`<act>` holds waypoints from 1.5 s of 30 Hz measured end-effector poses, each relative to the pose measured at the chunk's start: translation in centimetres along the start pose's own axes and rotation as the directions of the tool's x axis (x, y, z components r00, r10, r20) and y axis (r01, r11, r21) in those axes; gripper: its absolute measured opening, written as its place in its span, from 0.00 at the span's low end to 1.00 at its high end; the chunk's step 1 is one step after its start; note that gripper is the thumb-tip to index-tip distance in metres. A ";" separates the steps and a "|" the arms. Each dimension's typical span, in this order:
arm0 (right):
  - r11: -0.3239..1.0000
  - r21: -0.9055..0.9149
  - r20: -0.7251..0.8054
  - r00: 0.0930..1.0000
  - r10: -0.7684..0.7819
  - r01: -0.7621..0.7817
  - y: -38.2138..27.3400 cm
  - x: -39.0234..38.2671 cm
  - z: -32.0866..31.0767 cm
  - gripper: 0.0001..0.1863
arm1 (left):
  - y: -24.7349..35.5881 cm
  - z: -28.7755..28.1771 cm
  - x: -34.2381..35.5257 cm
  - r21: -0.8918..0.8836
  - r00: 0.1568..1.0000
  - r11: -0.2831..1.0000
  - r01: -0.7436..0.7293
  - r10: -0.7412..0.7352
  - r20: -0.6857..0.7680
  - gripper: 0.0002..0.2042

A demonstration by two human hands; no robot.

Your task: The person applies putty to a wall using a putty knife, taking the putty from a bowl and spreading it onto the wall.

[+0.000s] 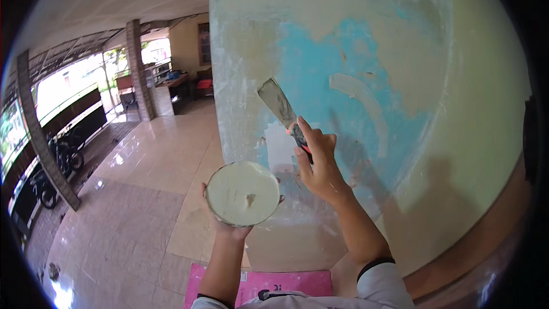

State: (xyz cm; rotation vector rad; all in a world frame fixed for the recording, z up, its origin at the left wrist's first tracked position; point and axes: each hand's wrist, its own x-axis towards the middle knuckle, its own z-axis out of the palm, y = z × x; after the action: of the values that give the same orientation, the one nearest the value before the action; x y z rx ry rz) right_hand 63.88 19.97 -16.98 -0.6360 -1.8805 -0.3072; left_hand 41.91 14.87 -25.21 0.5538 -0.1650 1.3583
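Note:
My left hand [230, 231] holds up a shallow round dish [208, 203] from below, its fingers wrapped around the sides. Pale greenish putty [234, 186] coats the inside of the dish, with a small darker lump near the middle. In my right hand [320, 163] is a putty knife [278, 103], gripped by its dark and red handle. Its smeared blade points up and left, in front of the wall [303, 68]; whether it touches the surface I cannot tell. Bright blue paint shows on the wall between beige patches, a pale curved smear and a whitish rectangular patch.
A pink sheet or bag [303, 283] lies at the wall's foot. Shiny tiled floor [126, 212] stretches to the left, past pillars [137, 71] and parked motorcycles [63, 157]. Furniture [171, 83] stands farther back. The wall's left edge is a vertical corner.

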 end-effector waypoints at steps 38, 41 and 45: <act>0.870 -0.493 -0.302 0.938 -0.167 -0.003 5.2 21.1 10.1 0.32 | 5.1 -5.7 -2.1 0.007 0.979 0.991 -0.135 0.134 -0.155 0.43; 0.860 -0.510 -0.275 0.949 -0.153 -0.009 5.4 21.1 10.0 0.33 | 5.3 -5.5 -2.2 0.154 0.991 0.982 -0.108 0.119 -0.064 0.42; 0.813 -0.582 -0.200 0.973 -0.117 -0.022 4.8 21.3 9.6 0.36 | 5.6 -6.6 -2.0 0.055 0.978 0.990 -0.133 0.140 -0.153 0.42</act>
State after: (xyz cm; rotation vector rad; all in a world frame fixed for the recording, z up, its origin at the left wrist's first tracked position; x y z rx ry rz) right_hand 53.07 34.70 -1.60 -0.9179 -1.5703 -0.9775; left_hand 34.79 16.77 -30.17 0.4770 -0.0456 1.5363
